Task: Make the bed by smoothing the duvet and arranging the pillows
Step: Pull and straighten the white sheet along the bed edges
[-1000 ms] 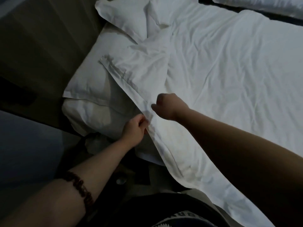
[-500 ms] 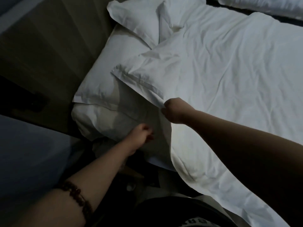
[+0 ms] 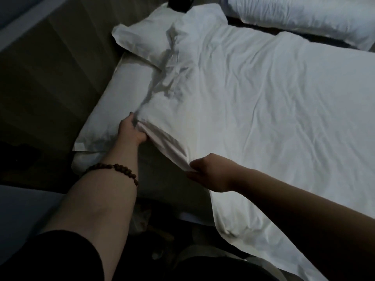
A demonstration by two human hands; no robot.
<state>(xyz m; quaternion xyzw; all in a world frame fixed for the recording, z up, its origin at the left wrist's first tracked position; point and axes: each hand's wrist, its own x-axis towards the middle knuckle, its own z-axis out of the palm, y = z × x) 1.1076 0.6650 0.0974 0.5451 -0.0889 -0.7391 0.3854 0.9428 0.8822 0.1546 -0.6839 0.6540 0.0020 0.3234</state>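
Along the near edge of the bed (image 3: pixel 162 179), gripped duvet (image 3: pixel 263 108) hem in left hand (image 3: pixel 130 131), pinched it in right hand (image 3: pixel 211 173); best drawn taut evenly, off the pillow (image 3: pixel 113 110).

White duvet (image 3: pixel 253 102), white pillows (image 3: pixel 121 102), brown bead bracelet (image 3: pixel 119 169).

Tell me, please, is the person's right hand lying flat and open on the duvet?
No, the right hand is curled and pinches the lifted edge of the duvet.

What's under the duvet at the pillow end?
The duvet overlaps two white pillows, the near pillow and the far pillow; their left parts show, the rest is covered. The left hand and right hand grip its edge.
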